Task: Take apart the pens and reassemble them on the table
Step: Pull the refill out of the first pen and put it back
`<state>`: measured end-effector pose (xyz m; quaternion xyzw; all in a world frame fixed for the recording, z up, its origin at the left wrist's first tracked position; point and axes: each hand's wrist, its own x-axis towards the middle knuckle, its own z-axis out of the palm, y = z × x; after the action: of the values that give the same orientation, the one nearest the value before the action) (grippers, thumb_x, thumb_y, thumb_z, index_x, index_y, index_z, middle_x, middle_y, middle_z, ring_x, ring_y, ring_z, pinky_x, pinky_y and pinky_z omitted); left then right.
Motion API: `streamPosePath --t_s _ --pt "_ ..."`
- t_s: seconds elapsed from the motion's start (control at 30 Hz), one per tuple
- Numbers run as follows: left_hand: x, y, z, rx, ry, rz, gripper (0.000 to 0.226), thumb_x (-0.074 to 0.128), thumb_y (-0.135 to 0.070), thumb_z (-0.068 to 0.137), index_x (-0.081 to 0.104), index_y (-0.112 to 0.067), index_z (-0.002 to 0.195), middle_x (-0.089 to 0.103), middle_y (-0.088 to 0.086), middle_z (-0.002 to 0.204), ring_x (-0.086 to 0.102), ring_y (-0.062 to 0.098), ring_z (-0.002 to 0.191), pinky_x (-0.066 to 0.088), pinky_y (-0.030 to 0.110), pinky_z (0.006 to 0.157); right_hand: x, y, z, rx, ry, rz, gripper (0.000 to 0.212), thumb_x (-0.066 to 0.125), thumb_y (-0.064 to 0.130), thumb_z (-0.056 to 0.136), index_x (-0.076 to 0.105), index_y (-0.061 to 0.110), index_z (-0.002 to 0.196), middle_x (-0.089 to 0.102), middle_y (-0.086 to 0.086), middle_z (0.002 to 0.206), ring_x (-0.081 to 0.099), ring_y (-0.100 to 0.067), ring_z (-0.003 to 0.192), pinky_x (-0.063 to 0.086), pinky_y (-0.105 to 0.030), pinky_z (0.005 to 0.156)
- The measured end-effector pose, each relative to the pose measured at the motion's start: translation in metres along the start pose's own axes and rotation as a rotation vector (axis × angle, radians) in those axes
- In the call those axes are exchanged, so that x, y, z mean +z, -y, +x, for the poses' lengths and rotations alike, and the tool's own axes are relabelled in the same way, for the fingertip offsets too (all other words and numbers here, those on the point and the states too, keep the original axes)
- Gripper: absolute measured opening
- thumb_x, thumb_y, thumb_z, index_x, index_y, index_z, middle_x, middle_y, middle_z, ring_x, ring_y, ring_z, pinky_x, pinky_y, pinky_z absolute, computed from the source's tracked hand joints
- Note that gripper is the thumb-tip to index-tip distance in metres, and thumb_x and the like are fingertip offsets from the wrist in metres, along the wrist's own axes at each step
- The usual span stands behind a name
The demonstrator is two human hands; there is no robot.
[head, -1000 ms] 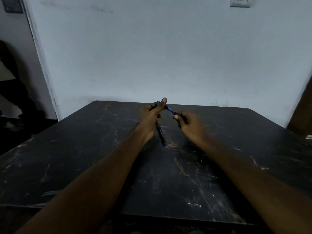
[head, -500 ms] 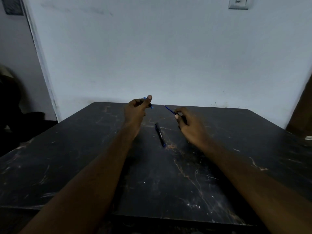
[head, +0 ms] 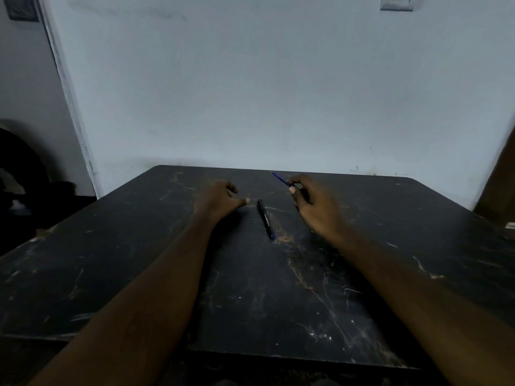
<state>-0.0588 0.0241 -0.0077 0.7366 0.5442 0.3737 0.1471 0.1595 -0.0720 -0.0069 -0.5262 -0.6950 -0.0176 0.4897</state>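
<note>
A black pen (head: 266,218) with a blue end lies on the dark table (head: 139,260) between my hands, pointing away from me. My right hand (head: 312,207) hovers to its right and pinches a thin blue pen part (head: 281,179) that sticks out up and to the left. My left hand (head: 220,200) rests low over the table just left of the black pen, fingers curled and thumb pointing at the pen. Whether it still holds the small blue piece is hidden by its fingers.
The table's far edge meets a pale wall (head: 264,93). A dark shape (head: 19,176) sits on the floor beyond the left edge. A brown panel (head: 498,185) stands at the far right. A small pale object (head: 510,225) lies by the right edge.
My hands pulled apart. The left hand carried a small blue piece leftward, then dropped down to the table. The right hand kept hold of the thin blue part and barely moved.
</note>
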Motion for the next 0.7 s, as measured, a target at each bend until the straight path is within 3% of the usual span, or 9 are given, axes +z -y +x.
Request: streamPosePath --t_s 0.17,0.4,0.5,0.6,0.7 --pt "-0.002 -0.001 -0.003 0.003 0.005 0.01 0.045 0.082 -0.035 0.072 0.063 -0.02 0.11 0.067 0.005 0.093 0.064 0.022 0.088 0.053 0.037 0.082 0.0 -0.001 0.0 0.008 0.001 -0.017 0.013 0.051 0.026 0.097 0.058 0.026 0.108 0.055 0.015 0.07 0.054 -0.003 0.062 0.038 -0.024 0.055" --pt "0.002 0.001 0.0 0.012 -0.044 -0.006 0.033 0.075 -0.02 0.078 0.064 -0.018 0.109 0.064 0.002 0.087 0.064 0.022 0.086 0.049 0.03 0.076 -0.002 0.001 -0.002 0.009 0.017 -0.042 0.016 0.05 0.026 0.098 0.058 0.024 0.112 0.052 0.015 0.063 0.049 0.0 0.055 0.033 -0.021 0.05" --pt "0.003 0.002 0.001 -0.007 -0.083 -0.019 0.026 0.074 -0.024 0.079 0.067 -0.019 0.104 0.064 0.001 0.084 0.064 0.022 0.086 0.053 0.034 0.08 -0.003 0.003 -0.003 0.021 0.016 -0.016 0.017 0.051 0.025 0.098 0.059 0.022 0.113 0.055 0.015 0.067 0.053 -0.001 0.06 0.035 -0.022 0.053" --pt "0.004 -0.007 0.002 0.004 -0.172 -0.049 0.02 0.072 -0.034 0.081 0.07 -0.022 0.096 0.065 -0.003 0.079 0.063 0.016 0.079 0.052 0.031 0.075 -0.003 0.003 -0.002 0.047 0.003 -0.001 0.017 0.051 0.026 0.098 0.06 0.022 0.112 0.06 0.005 0.07 0.059 -0.016 0.063 0.04 -0.026 0.056" --pt "0.008 -0.034 -0.003 -0.023 -0.104 -0.346 0.027 0.063 -0.042 0.088 0.068 -0.016 0.093 0.065 0.0 0.08 0.059 0.011 0.072 0.046 0.025 0.062 -0.002 0.003 -0.001 0.1 -0.015 0.023 0.016 0.052 0.027 0.098 0.061 0.021 0.109 0.059 0.009 0.077 0.06 -0.015 0.07 0.04 -0.021 0.058"
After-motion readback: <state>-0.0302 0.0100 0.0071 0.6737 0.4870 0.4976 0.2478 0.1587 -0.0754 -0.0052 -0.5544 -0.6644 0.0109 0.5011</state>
